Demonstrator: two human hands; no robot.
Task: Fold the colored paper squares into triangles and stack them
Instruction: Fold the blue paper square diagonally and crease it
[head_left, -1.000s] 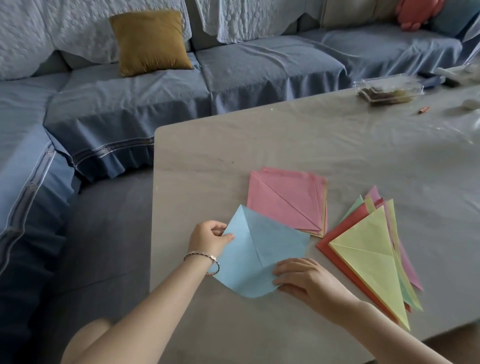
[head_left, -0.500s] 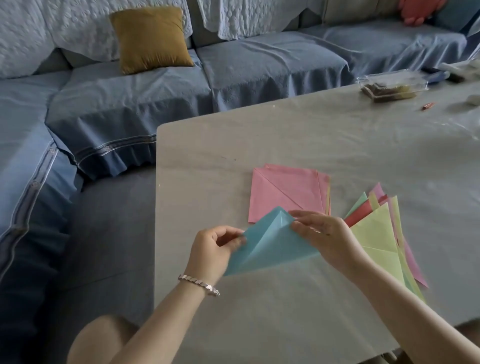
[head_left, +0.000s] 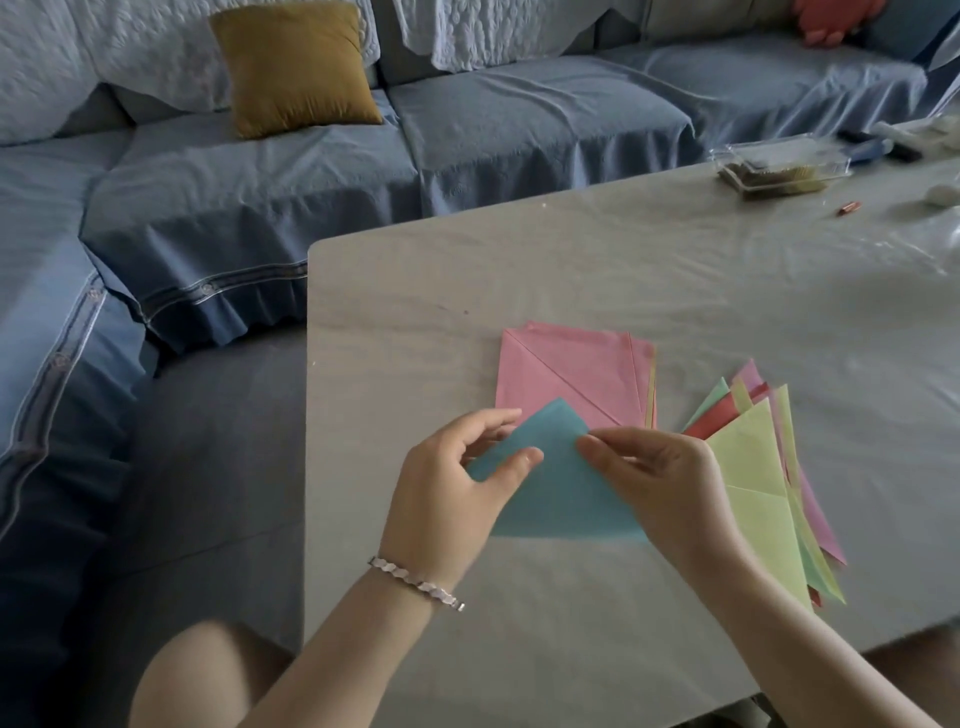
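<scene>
We hold the blue paper (head_left: 561, 488), folded into a triangle, just in front of the pink stack (head_left: 571, 369), its tip overlapping that stack's near corner. Our left hand (head_left: 457, 499) pinches its left edge, thumb on top. Our right hand (head_left: 660, 483) pinches just right of the tip, so the sheet spans both grips. Half a second ago the fold was tented open; now it looks flat.

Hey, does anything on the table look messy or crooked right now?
Yes, mildly. The pile of folded triangles right of the blue paper is fanned out, with pink, red and green corners sticking past the yellow-green top one, not squared up. The pink pile of squares beside it sits nearly even. Nothing looks torn or spilled.
</scene>
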